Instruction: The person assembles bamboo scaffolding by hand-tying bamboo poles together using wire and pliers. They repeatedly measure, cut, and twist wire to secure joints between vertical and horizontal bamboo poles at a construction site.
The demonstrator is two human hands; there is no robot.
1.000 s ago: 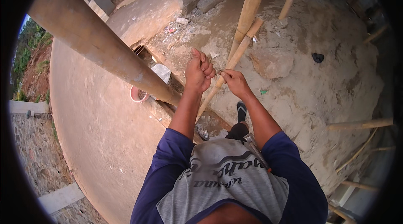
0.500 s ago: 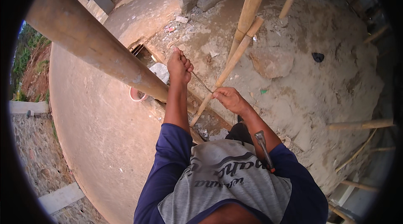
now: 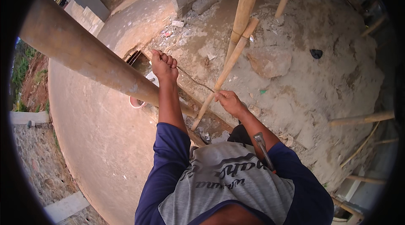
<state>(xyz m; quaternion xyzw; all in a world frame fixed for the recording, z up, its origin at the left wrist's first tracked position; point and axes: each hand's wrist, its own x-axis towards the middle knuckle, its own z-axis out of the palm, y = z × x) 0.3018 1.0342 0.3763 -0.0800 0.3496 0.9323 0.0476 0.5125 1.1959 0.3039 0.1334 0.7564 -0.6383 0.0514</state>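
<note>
Farther left than half a second ago, the left hand has drawn away from the right hand, baring more cord between the two. One thin, brown cord runs slightly bowed to the slanted bamboo pole, which meets one thicker bamboo pole higher up; whether it loops around cannot be told. The left hand is closed in a fist on the cord; the right pinches it beside the slanted pole, thumb against finger.
</note>
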